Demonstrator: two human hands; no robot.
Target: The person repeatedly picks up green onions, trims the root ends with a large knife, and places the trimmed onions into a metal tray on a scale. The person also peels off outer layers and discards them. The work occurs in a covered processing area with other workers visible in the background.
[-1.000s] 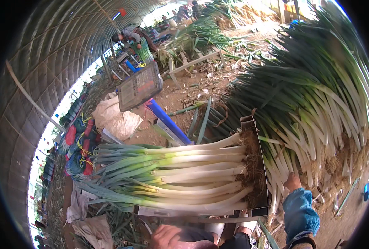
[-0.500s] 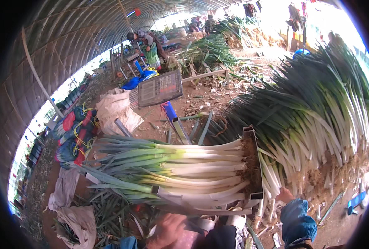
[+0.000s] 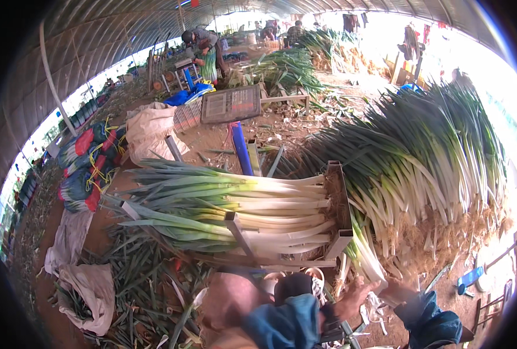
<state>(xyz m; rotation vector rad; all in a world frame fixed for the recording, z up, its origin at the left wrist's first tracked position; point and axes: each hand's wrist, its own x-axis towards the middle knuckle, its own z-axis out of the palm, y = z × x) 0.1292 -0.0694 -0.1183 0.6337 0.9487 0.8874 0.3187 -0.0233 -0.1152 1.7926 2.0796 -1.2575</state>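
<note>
Leeks [image 3: 252, 212] lie bundled in the metal frame [image 3: 339, 200] at the middle of the picture, white shanks and roots toward the right; I judge them long, stiff at the shank, floppy at the leaves and heavy together, best held by the white stems. My left hand [image 3: 354, 296], at lower centre, closes on a leek stalk [image 3: 366, 264] from the big pile [image 3: 421, 174] at right. My right hand [image 3: 401, 289] sits beside it, and I cannot tell its grip.
</note>
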